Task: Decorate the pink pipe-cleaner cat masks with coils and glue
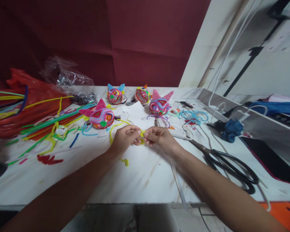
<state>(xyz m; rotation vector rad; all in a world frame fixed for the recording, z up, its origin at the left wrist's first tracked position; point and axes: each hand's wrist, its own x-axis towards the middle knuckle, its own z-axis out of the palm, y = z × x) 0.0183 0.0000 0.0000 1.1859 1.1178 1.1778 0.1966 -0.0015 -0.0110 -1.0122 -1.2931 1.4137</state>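
Observation:
A yellow pipe cleaner [142, 132] is pinched between the fingertips of both hands over the middle of the table, partly bent into a small shape. My left hand [126, 138] closes thumb and forefinger on its left side. From the other side my right hand [160, 138] grips it the same way, fingers curled. A yellow length curves behind the left hand; whether it joins the held piece is hidden. Nearer to me lies a short bent yellow scrap [126, 162]. Behind the hands is a white paper sheet [137, 112].
Colourful eared ball figures [101, 117] stand at the back. Loose pipe cleaners [55, 125] and a red bag [36, 96] fill the left. On the right are a glue gun [178, 132], black-handled scissors [228, 161], cables and a phone [270, 158].

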